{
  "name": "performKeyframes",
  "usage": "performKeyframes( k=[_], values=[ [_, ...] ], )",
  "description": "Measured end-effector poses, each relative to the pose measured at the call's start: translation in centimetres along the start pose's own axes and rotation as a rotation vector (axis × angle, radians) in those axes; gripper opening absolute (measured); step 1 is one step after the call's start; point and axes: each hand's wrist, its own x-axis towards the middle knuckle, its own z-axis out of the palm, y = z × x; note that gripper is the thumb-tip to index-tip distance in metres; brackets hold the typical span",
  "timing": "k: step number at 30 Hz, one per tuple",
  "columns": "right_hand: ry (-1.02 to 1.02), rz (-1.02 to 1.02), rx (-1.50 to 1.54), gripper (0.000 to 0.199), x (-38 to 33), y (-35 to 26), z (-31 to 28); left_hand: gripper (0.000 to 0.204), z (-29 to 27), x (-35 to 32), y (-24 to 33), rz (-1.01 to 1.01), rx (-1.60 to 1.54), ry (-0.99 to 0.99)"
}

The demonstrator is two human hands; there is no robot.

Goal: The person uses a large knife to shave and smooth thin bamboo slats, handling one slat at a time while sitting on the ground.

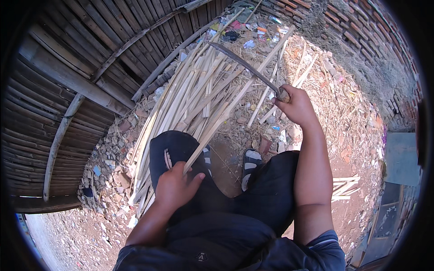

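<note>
My left hand (174,187) grips the near end of a long, pale bamboo strip (210,137) above my left knee. The strip slants away from me to the upper right. In my right hand (296,106) is the wooden handle of a machete (246,65); its long dark blade points to the upper left, with a slightly hooked tip. Midway along, the blade crosses over the strip; I cannot tell whether they touch. Beyond my left knee lies a heap of split bamboo strips (181,92), roughly side by side.
A slatted bamboo wall (58,95) rises on the left. A brick wall (361,34) stands at the far right. Rubble, straw and scraps of litter cover the ground (348,108). Several short bamboo pieces (346,186) lie right of my right elbow. My sandalled feet are between the knees.
</note>
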Motion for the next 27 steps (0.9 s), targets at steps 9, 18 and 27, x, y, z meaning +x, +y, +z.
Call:
performKeyframes(
  k=[9,18,27],
  values=[
    [-0.409,-0.288,-0.066,0.034,-2.1,-5.2,0.7,0.044,-1.3,0.0,0.6,-0.118,0.014,-0.109],
    [-0.067,-0.081,0.05,0.033,-0.8,-0.9,1.3,0.04,-0.4,0.2,-0.3,0.013,-0.052,0.005],
    [-0.089,-0.003,0.019,0.045,0.2,0.1,0.6,0.042,-1.1,0.1,-0.1,-0.045,-0.033,-0.063]
  ],
)
